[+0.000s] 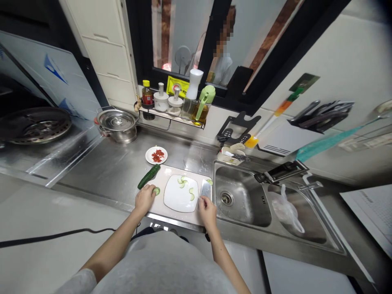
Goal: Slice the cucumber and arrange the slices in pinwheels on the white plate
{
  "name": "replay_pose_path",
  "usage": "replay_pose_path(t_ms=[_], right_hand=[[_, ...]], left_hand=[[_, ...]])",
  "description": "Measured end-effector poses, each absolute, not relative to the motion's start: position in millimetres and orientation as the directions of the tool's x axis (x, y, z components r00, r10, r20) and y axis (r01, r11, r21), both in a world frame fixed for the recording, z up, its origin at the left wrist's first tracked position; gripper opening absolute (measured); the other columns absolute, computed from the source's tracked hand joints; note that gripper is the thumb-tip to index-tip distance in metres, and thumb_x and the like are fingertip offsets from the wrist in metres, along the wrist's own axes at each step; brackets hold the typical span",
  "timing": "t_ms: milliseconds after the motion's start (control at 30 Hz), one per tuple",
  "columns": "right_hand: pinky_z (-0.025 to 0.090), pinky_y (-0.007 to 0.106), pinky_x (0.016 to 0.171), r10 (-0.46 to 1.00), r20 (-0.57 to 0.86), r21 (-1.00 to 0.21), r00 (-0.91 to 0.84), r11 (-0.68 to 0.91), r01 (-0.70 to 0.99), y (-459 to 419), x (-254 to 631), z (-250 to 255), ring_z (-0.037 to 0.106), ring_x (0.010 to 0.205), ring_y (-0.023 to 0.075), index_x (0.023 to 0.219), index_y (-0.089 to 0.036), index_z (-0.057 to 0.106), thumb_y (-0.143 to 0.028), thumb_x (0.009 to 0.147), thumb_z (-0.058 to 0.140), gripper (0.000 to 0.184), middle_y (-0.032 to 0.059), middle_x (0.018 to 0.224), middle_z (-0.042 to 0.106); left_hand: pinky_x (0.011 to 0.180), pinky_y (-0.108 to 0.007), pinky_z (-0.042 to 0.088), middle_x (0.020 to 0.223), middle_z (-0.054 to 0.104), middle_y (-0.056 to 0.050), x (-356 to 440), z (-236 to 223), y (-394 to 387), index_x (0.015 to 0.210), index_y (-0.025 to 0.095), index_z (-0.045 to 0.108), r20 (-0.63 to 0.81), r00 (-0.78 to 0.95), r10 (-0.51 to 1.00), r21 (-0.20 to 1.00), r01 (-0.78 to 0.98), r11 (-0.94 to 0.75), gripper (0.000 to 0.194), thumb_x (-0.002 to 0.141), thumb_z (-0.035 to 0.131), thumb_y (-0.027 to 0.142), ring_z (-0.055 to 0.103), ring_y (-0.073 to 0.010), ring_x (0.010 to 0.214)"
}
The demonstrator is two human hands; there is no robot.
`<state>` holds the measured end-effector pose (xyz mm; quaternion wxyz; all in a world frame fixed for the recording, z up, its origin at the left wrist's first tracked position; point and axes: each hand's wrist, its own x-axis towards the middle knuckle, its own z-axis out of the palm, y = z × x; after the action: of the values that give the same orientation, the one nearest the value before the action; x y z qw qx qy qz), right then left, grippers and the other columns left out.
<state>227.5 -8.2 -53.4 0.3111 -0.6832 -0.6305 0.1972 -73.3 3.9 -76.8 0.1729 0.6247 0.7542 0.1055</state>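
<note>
My left hand (145, 201) is at the left edge of the pale cutting board (162, 209), its bent fingers on a cut cucumber slice (157, 190). A dark green cucumber (148, 176) lies just beyond it, partly over the board's edge. On the board sits a white square plate (176, 200) with several thin cucumber crescents (183, 181) arranged on it. My right hand (208, 211) is closed at the plate's right side, fingertips pinched. What they hold is hidden. Beneath and beyond this hand a knife (206, 188) shows its broad blade flat; another cucumber piece (209, 182) is beside its tip.
A small plate of chopped red bits (156, 155) stands behind the board. To the right is a double sink (241, 196) with a plastic bag (287, 210). A lidded steel pot (119, 125) and a seasoning rack (171, 116) are at the back. A person (223, 67) shows beyond the window.
</note>
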Motion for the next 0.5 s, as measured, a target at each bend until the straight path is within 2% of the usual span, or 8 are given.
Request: replay_pose_path(t_ms=[200,300,433,500], right_hand=[[0.047,0.029,0.068,0.985,0.121,-0.687,0.126,-0.008,0.727,-9,225,-51,0.063,0.071,0.0208,0.096,-0.015,0.072,-0.043,0.087,0.04,0.044,0.0098,0.08,0.072],[0.047,0.03,0.066,0.984,0.128,-0.698,0.125,0.0,0.717,-9,226,-49,0.062,0.068,0.0206,0.096,-0.015,0.072,-0.044,0.086,0.041,0.044,0.0088,0.077,0.071],[0.046,0.029,0.065,0.984,0.133,-0.722,0.121,0.013,0.692,-5,220,-39,0.06,0.067,0.0197,0.096,-0.015,0.072,-0.043,0.086,0.042,0.042,0.0079,0.074,0.07],[0.046,0.028,0.065,0.986,0.128,-0.743,0.107,0.024,0.668,1,212,-30,0.06,0.067,0.0186,0.096,-0.015,0.072,-0.042,0.086,0.043,0.041,0.0072,0.075,0.07]], left_hand=[[0.076,-0.029,0.042,0.1,0.067,-0.005,-72,-72,2,0.09,0.023,0.065,-0.098,-0.199,0.975,0.427,0.877,0.222,0.016,0.087,0.05,0.026,0.058,-0.0215,0.095],[0.075,-0.029,0.044,0.094,0.069,-0.004,-75,-71,5,0.088,0.023,0.066,-0.095,-0.246,0.965,0.551,0.794,0.257,0.014,0.084,0.053,0.027,0.06,-0.0195,0.088],[0.071,-0.028,0.049,0.083,0.069,-0.004,-75,-67,15,0.092,0.018,0.067,-0.124,-0.296,0.947,0.846,0.467,0.257,0.023,0.08,0.056,0.034,0.061,-0.0149,0.073],[0.068,-0.027,0.05,0.077,0.067,-0.004,-73,-59,21,0.092,0.015,0.067,-0.137,-0.292,0.947,0.938,0.269,0.219,0.033,0.075,0.06,0.042,0.061,-0.0139,0.068]])
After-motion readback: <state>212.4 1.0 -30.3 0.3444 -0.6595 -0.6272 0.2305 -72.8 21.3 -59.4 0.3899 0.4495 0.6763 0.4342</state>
